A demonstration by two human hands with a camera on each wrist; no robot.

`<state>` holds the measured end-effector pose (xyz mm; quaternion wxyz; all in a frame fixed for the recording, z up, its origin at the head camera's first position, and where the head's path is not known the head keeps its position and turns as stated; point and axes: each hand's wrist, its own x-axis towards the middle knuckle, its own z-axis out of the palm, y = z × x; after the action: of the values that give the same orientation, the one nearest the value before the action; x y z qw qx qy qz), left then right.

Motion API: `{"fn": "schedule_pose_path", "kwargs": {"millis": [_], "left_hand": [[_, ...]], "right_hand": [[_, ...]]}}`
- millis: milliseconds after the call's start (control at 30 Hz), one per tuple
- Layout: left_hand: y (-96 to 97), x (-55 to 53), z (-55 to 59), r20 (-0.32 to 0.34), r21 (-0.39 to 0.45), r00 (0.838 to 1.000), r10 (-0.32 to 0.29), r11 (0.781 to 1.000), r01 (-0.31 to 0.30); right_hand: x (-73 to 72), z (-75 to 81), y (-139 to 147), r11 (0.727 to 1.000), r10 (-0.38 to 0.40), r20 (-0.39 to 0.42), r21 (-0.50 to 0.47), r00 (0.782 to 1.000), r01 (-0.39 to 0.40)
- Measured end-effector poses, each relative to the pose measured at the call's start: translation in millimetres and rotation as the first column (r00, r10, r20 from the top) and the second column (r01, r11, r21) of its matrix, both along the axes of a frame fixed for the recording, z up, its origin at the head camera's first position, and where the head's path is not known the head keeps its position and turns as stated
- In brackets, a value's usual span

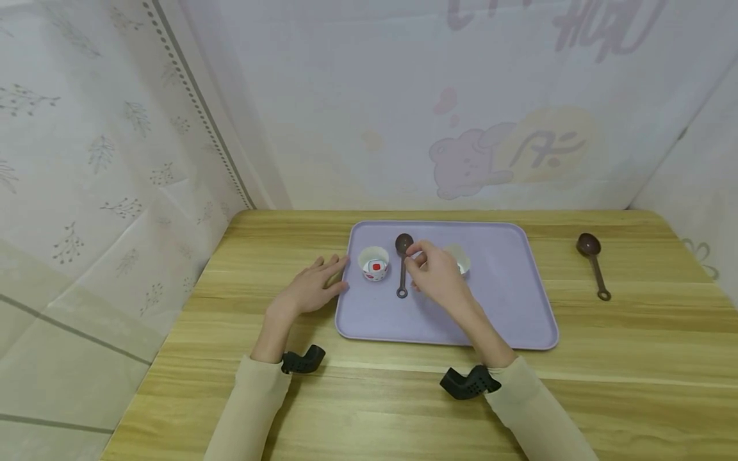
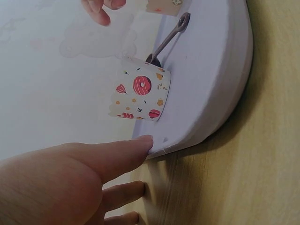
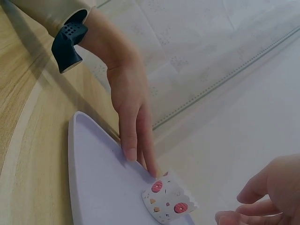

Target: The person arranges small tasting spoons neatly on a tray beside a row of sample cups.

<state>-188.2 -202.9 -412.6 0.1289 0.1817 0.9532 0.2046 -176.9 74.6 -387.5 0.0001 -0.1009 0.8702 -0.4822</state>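
Note:
My left hand (image 1: 308,288) lies at the left edge of the lilac tray (image 1: 501,307), its thumb at the rim in the left wrist view and its fingers fairly straight. Just inside that edge stands a white paper cup (image 2: 140,89) printed with donuts, with something red and white showing inside it. Beside the cup lies a dark brown measuring spoon (image 1: 402,275), bowl toward the back. Above the tray, close to this spoon, is my right hand (image 1: 438,275), fingers loosely bent and nothing seen between them. It partly hides a second paper cup (image 1: 461,259).
A similar brown measuring spoon (image 1: 589,244) lies on the wooden table (image 1: 634,358), right of the tray. Printed cloth (image 1: 346,128) hangs behind the table and at both sides. Each wrist wears a black mount (image 1: 469,383).

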Motion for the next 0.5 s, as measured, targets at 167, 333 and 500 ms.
{"fn": "schedule_pose_path", "kwargs": {"millis": [167, 333, 500], "left_hand": [[0.1, -0.4, -0.7, 0.001, 0.001, 1.0, -0.001, 1.0, 0.001], [-0.5, -0.4, -0.4, -0.001, 0.002, 1.0, -0.002, 1.0, 0.002], [0.1, -0.1, 0.7, 0.003, 0.0, 1.0, 0.0, 1.0, 0.0]], "right_hand": [[2.0, 2.1, 3.4, 1.0, 0.006, -0.019, 0.024, 1.0, -0.006], [2.9, 4.9, 6.4, 0.999, -0.003, -0.04, 0.04, 0.999, 0.004], [3.7, 7.4, 10.6, 1.0, 0.001, -0.055, 0.027, 0.999, 0.001]]}}
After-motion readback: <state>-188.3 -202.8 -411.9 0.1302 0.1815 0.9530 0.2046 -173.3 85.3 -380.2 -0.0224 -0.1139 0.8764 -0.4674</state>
